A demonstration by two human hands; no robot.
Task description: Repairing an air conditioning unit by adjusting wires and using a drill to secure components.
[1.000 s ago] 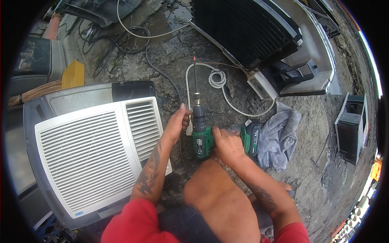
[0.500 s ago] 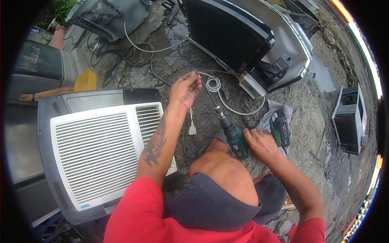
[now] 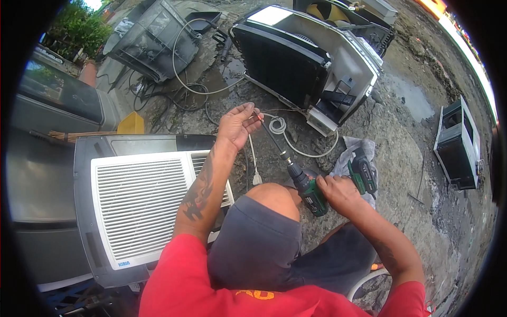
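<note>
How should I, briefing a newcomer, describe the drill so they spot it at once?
Start at the white louvred panel, lower left. Look right past the bare knee to the right hand. It grips the green-and-black drill, set apart from the grey cloth beside it by its long thin shaft running to the left hand.

The right hand (image 3: 340, 193) grips a green-and-black drill (image 3: 312, 199); the left hand (image 3: 236, 126) pinches its long bit (image 3: 275, 140) near the tip. A white louvred panel (image 3: 143, 203) lies to the left.
</note>
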